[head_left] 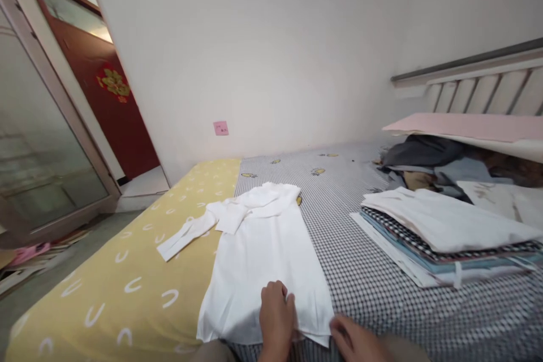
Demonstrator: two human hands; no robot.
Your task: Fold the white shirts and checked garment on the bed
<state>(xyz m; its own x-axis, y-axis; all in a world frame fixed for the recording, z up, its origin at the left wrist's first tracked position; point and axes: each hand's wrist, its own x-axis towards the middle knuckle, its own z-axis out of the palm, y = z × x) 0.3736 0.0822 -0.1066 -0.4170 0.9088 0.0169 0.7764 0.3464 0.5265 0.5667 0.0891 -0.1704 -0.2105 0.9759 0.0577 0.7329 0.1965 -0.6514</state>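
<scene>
Bright, even, diffuse light, source out of frame. The white wall (271, 51) reads pale and flat, no glare spots. The white shirt (258, 260) is close to clipping, folds barely show. Shadows are soft, darkest under the pink board (466, 127). Heavy wide-angle distortion: the glass door frame (63, 107) and headboard (479, 85) lean hard at the edges. Fine detail is slightly smeared throughout, no sharp focus anywhere.

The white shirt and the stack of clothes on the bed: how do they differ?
The white shirt lies flat, a sleeve folded across it; the stack of clothes is several folded layers. The shirt is all white; the stack mixes white, blue and checked cloth. Both rest on the bed.
</scene>
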